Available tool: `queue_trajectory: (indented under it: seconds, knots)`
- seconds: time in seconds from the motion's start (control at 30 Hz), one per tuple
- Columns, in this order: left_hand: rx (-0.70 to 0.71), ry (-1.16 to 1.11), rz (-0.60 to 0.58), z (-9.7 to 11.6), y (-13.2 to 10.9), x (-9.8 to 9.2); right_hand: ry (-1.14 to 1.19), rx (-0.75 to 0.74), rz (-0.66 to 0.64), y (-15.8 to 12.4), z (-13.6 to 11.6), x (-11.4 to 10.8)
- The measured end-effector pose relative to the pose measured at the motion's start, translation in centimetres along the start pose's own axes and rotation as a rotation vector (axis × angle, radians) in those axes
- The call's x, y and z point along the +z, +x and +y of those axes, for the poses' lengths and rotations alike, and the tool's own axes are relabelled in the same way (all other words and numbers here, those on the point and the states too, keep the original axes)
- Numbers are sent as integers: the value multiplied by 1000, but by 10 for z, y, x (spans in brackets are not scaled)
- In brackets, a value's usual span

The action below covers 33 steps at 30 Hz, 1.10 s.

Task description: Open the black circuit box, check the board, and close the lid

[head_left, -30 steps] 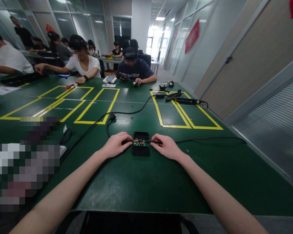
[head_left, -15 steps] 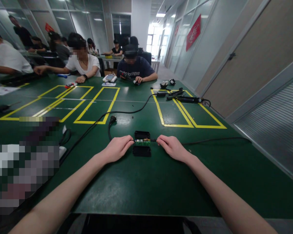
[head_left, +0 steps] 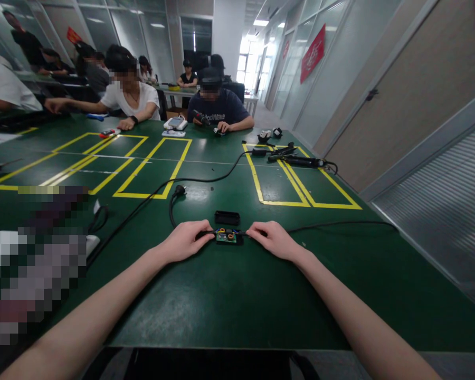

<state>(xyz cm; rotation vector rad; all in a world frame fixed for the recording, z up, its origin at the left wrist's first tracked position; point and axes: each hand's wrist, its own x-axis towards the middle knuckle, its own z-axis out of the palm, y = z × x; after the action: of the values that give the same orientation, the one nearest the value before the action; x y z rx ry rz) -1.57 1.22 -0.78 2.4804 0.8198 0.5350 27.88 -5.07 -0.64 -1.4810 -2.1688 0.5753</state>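
Observation:
A small green circuit board with copper coils faces up between my hands, a cable at each end. My left hand pinches the cable at the board's left end; this cable curves round to a black plug. On the other side, my right hand has its fingertips closed on the right-hand cable, which runs off across the table. Just beyond the board lies one black case half, hollow side up. The other case half is mostly hidden beneath the board; whether the board is seated in it I cannot tell.
A long black cable crosses the green table to another adapter near black tools. Yellow tape marks rectangles. Blurred items lie at left. Co-workers sit across the table.
The board has rolled from its plain green underside to its component side. Both hands have brought it slightly nearer, over the closer case half. My view has shifted a little.

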Motion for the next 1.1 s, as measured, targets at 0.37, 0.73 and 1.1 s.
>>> queue_trajectory:
  seconds: [0.37,0.73,1.1]
  knots:
    - [63,-60,117,0,4,1,20,-78,141,1,3,0]
    - [122,-11,136,-2,3,3,-61,-172,114,3,6,5]
    - [190,22,126,-4,3,4,-225,-202,82,0,1,4]
